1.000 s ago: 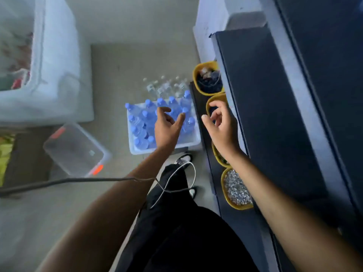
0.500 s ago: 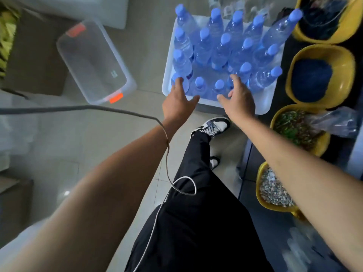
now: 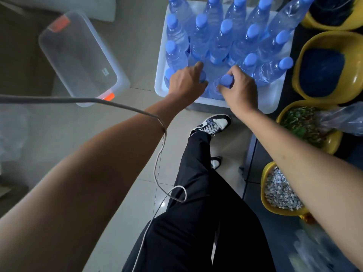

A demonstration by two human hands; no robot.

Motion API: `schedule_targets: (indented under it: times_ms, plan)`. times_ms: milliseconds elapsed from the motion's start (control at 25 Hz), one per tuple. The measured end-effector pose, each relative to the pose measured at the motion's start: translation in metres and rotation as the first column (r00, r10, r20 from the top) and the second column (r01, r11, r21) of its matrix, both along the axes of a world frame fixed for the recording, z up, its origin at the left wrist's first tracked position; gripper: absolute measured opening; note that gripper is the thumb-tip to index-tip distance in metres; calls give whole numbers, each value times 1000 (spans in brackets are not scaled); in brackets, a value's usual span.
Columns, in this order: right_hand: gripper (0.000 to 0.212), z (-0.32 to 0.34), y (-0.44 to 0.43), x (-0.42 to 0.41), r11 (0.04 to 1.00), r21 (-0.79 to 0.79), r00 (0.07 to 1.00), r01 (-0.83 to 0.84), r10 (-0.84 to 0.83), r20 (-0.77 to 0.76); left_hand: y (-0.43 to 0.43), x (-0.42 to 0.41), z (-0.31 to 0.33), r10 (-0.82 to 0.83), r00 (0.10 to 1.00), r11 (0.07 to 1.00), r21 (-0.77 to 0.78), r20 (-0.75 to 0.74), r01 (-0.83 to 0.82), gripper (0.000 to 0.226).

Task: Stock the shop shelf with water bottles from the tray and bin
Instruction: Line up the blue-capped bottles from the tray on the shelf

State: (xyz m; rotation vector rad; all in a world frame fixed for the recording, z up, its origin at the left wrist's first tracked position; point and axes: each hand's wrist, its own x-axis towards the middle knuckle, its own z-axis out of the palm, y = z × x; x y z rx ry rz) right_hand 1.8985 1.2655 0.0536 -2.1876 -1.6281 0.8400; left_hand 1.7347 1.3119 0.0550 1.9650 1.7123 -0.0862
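A white tray [image 3: 272, 103] on the floor holds several clear water bottles with blue caps [image 3: 220, 42]. My left hand [image 3: 185, 81] curls round the neck of a bottle [image 3: 203, 76] in the tray's front row; its cap is mostly hidden by my fingers. My right hand [image 3: 240, 89] grips the neck of the neighbouring front bottle [image 3: 225, 80], whose blue cap shows above my thumb. The shelf itself is out of view.
A clear plastic bin [image 3: 82, 55] with orange latches lies on the floor to the left. Yellow bowls [image 3: 298, 75] of goods line a dark low ledge on the right. My black-trousered leg and a sneaker [image 3: 214, 123] stand just before the tray. A grey cable [image 3: 117, 104] crosses my left forearm.
The view has dropped closer to the tray. Both hands went from hovering open over the front bottles to closing round two bottle necks.
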Motion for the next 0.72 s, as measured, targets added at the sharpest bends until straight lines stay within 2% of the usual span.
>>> schedule_targets:
  times_ms: [160,320,560,720]
  plan:
    - [34,64,-4,19,987,132,991,92,-79,-106,5,16,67,9,996,998,65,90,-15,31]
    - [36,182,-16,40,932,292,974,216,-186,-128,13,45,187,-98,983,974,216,158,63,35]
    - [37,372,-52,72,733,503,886,458,-422,-193,22,105,389,-298,911,885,441,286,151,41]
    - [41,491,-78,116,580,639,838,505,-507,-202,12,160,509,-495,765,792,575,412,204,50]
